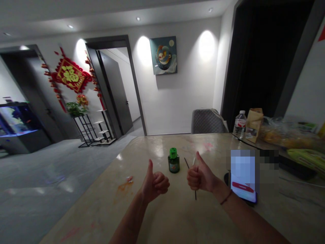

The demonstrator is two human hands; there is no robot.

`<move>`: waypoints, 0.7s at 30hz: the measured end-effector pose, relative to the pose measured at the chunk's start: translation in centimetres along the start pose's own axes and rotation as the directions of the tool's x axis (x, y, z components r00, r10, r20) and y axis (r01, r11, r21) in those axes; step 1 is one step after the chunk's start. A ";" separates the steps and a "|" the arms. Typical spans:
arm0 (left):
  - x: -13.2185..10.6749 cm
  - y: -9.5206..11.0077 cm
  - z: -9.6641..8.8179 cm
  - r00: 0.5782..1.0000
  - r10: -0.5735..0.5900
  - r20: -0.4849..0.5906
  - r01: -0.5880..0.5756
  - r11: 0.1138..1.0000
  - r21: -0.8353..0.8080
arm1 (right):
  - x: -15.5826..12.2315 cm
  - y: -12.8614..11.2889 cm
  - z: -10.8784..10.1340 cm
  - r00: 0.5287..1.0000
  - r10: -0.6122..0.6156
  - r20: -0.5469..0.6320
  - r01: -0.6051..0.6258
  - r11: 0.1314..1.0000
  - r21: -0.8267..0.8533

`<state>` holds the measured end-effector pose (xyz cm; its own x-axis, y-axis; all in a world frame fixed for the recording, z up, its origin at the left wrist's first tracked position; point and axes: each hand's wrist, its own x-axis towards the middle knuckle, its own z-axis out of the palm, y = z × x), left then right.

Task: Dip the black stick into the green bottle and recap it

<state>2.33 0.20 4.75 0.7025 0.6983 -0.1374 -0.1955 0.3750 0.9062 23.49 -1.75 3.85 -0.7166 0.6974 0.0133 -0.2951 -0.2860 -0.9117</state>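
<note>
Both of my hands are raised over the table [162,217] as fists with the thumbs pointing up. My left hand [155,183] is closed with nothing in it, to the lower left of a green glass bottle [174,164] with a bright green cap. The bottle stands upright, touched by neither hand. To its right, my right hand [200,176] is also closed and holds nothing visible. Behind this hand runs a thin dark stick [186,163], its middle hidden; a short white stick [194,161] shows beside it.
A lit phone [243,179] leans on a stand at right. Beyond it are a water bottle [240,123], a brown paper bag [254,124] and plastic-wrapped food [281,132]. Pinkish crumbs [129,179] and orange stains mark the tabletop's left. A grey chair [208,121] stands at the far edge.
</note>
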 end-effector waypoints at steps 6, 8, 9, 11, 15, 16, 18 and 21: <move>0.9 -2.8 -1.2 0.955 -0.217 0.201 0.231 0.972 -0.050 | -0.6 1.9 -2.5 0.970 0.236 0.058 -0.242 0.964 0.110; 0.9 -2.9 -1.4 0.954 -0.233 0.191 0.242 0.970 -0.024 | -0.6 2.1 -2.7 0.972 0.233 0.016 -0.233 0.970 0.075; 0.9 -2.9 -1.4 0.957 -0.230 0.179 0.236 0.972 -0.014 | -0.4 2.1 -2.7 0.975 0.220 -0.019 -0.219 0.975 0.042; 1.0 -2.7 -1.5 0.974 -0.196 0.117 0.198 0.980 -0.010 | 0.1 2.1 -2.6 0.972 0.167 -0.168 -0.182 0.980 -0.079; 1.6 -2.9 -1.7 0.974 -0.047 -0.220 0.042 0.999 -0.030 | 1.8 1.9 -2.4 0.787 -0.242 -0.567 -0.079 0.873 -0.481; 1.8 -3.0 -1.8 0.948 -0.018 -0.318 0.006 0.999 -0.039 | 2.3 1.7 -2.4 0.739 -0.345 -0.578 -0.059 0.822 -0.566; 2.2 -3.3 -2.0 0.895 0.019 -0.446 -0.052 0.997 -0.062 | 3.4 1.0 -2.3 0.685 -0.489 -0.540 -0.024 0.726 -0.687; 2.4 -3.6 -1.9 0.884 0.033 -0.467 -0.075 0.995 -0.072 | 5.5 -0.2 -2.0 0.529 -0.646 -0.551 -0.058 0.620 -0.782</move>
<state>3.41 1.72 0.37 0.2944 0.9142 -0.2783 -0.2965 0.3643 0.8828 20.84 3.49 3.29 0.1598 0.9155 0.3693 0.3525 0.2965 -0.8876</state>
